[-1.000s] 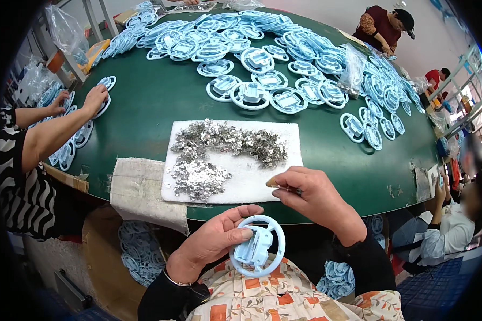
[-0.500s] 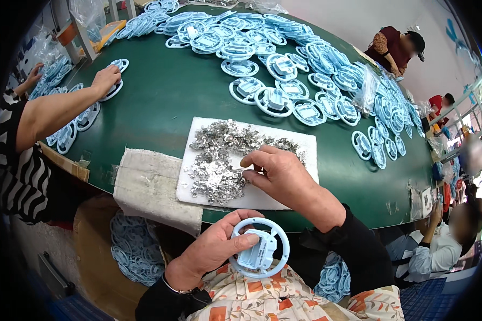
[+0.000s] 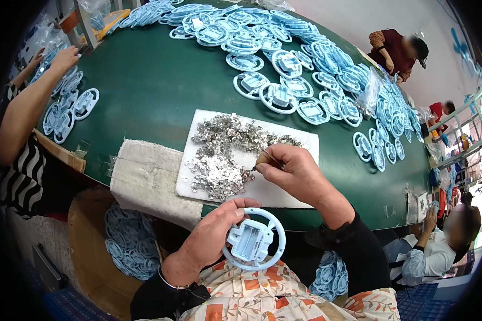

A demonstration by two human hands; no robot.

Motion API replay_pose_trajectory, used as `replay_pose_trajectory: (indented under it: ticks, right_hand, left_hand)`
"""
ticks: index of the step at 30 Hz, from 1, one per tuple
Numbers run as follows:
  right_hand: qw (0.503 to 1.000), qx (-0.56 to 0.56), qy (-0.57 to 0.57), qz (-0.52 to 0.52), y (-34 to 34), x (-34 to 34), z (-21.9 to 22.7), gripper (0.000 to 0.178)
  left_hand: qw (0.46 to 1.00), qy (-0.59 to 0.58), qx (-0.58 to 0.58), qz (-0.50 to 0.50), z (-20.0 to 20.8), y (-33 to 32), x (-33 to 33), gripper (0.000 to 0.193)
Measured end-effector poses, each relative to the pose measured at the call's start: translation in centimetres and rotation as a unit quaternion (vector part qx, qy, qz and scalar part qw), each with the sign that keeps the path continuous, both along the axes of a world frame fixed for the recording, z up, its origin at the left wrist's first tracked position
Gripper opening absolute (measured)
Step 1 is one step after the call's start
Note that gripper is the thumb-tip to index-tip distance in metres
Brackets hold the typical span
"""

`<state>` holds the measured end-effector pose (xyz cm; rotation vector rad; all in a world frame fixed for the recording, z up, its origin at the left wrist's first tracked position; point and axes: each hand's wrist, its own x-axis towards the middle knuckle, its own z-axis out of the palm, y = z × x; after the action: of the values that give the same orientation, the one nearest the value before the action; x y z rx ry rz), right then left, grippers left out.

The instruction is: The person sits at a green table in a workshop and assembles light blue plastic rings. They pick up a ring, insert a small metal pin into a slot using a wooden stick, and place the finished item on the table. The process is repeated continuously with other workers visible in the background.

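Observation:
My left hand [image 3: 209, 238] is closed around the upper left rim of a light blue plastic toy steering wheel [image 3: 251, 242]. The wheel is held low, in front of the patterned apron, with its hollow boxed centre facing up. Over a white foam board [image 3: 276, 195], my right hand [image 3: 292, 171] pinches a thin metal tool [image 3: 273, 157], mostly covered by the fingers; its exact kind is unclear. Just left of those fingertips lies a heap of small shiny metal pieces [image 3: 217, 171] on the board.
A large pile of blue wheels [image 3: 294, 64] covers the far side of the green table [image 3: 144, 96]. A pale cloth [image 3: 144, 171] hangs over the near edge. Below stands a cardboard box [image 3: 91, 251] of blue parts. At left, a co-worker's arm [image 3: 29, 109] reaches over wheels.
My right hand has drawn back slightly right from the metal heap. The left thumb has moved from the wheel's centre to its rim. The co-worker's hand at left has moved further left.

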<state>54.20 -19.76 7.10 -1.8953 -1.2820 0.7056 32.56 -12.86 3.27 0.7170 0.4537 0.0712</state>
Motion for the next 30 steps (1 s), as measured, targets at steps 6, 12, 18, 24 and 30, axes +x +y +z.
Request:
replay_pose_trajectory:
  ticks: [6, 12, 18, 24, 30]
  right_hand:
    - [0.999, 0.036, 0.017, 0.036, -3.7, -0.6, 1.4, 0.007]
    - [0.993, 0.094, -0.028, 0.064, -5.7, -0.9, 1.8, 0.008]
    - [0.994, 0.031, 0.107, 0.021, -7.1, -0.5, 1.6, 0.008]
    - [0.974, -0.008, 0.224, -0.025, -7.6, -0.3, 1.0, 0.013]
    - [0.991, -0.008, 0.127, -0.040, -9.3, 0.0, 1.7, 0.014]
  left_hand:
    - [1.000, -0.007, 0.027, -0.008, -0.1, -0.2, 1.5, 0.038]
    - [1.000, -0.020, -0.007, 0.006, -0.5, -1.2, 3.1, 0.023]
    - [0.968, -0.011, 0.249, 0.027, -0.8, -2.1, 3.5, 0.023]
    - [0.951, -0.003, 0.308, 0.015, -0.3, -2.4, 4.0, 0.023]
    - [0.952, 0.034, 0.305, -0.012, -0.3, -2.1, 4.5, 0.025]
